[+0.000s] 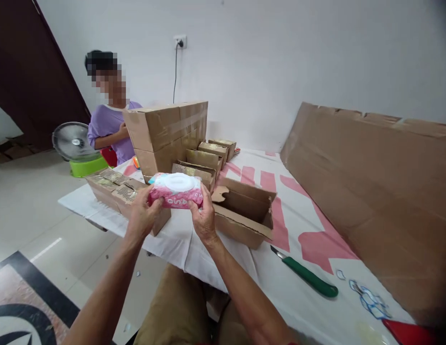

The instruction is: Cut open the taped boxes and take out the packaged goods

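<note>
A pink and white pack of wet wipes [177,192] with a white lid on top is held up above the table's front edge. My left hand [144,211] grips its left end, and my right hand [203,215] grips the right end, thumbs on the front face. Just right of the pack, an open cardboard box [240,230] stands on the cloth, its flaps spread and its inside dark. Behind the pack is a row of smaller open boxes [205,160]. A closed long carton [117,189] lies left of my left hand.
Stacked cartons [165,129] rise at the back left. A green-handled knife [309,275] lies at the right with its blade pointing toward the open box. A large cardboard sheet [374,191] leans along the right. Beyond the stack a person in purple [111,124] sits near a fan [77,141].
</note>
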